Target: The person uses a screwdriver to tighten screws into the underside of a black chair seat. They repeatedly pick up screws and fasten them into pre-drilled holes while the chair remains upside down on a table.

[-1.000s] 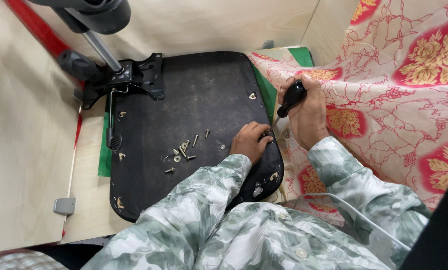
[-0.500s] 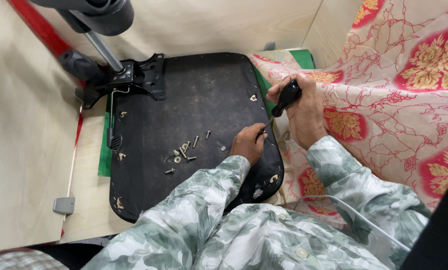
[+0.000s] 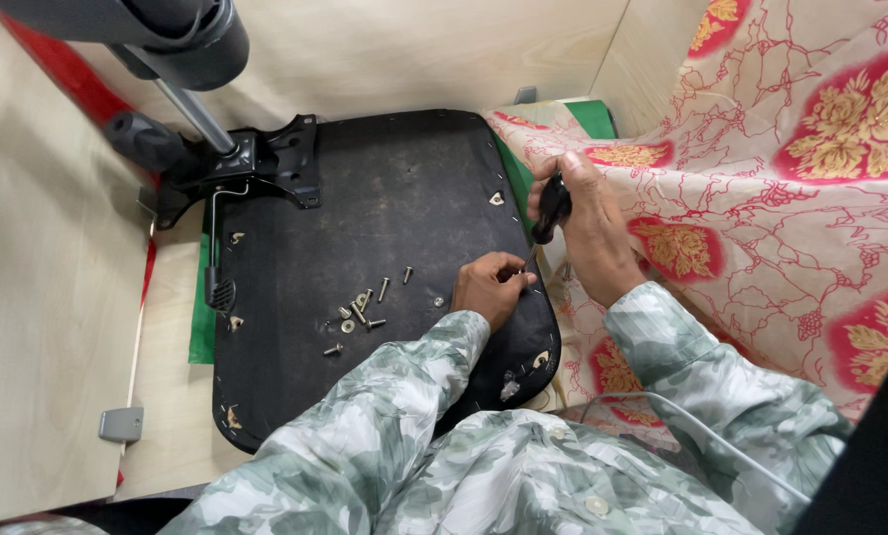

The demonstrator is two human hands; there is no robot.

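Black-handled screwdriver (image 3: 550, 208) sat firm in my right hand (image 3: 593, 233); my left hand (image 3: 489, 287) pinched its thin, likely slippery tip steady near the seat (image 3: 385, 198) edge.

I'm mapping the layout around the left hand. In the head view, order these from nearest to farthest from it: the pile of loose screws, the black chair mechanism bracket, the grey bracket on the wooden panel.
From the left hand:
1. Pile of loose screws, just to its left on the black seat base.
2. Black chair mechanism bracket, up at the base's far left corner.
3. Grey bracket, low on the wooden panel at the far left.
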